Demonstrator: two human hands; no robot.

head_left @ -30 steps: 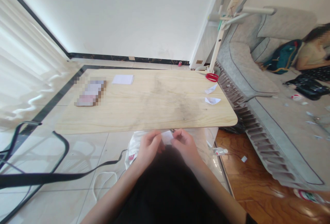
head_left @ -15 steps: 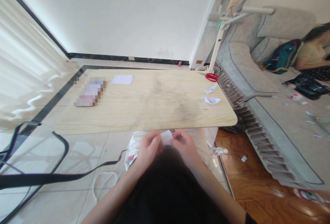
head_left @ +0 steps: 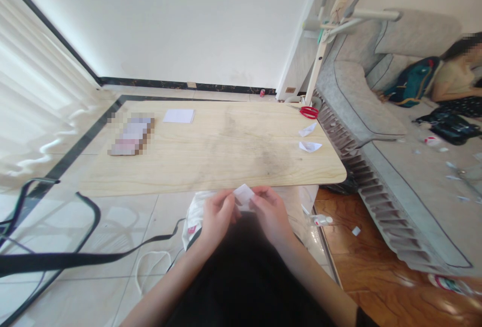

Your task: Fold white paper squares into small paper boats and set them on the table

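A small white piece of folded paper (head_left: 244,194) is pinched between both hands just off the table's near edge. My left hand (head_left: 219,212) grips its left side and my right hand (head_left: 271,211) its right side, thumbs on top. The fingers underneath are partly hidden. On the wooden table (head_left: 211,161), two folded paper boats (head_left: 310,146) lie near the right end, one behind the other. Beyond them rest red-handled scissors (head_left: 309,112). A stack of white paper (head_left: 178,116) is at the back left.
A blurred-out rectangular object (head_left: 131,136) lies on the table's left. To the right stands a grey sofa (head_left: 422,206) with a seated person (head_left: 454,78) and a backpack (head_left: 412,83). A black strap (head_left: 113,258) crosses at lower left. A paper scrap (head_left: 356,230) lies on the floor.
The folded paper has turned between my fingers, so a corner now points up and away. Both hands stay in nearly the same place.
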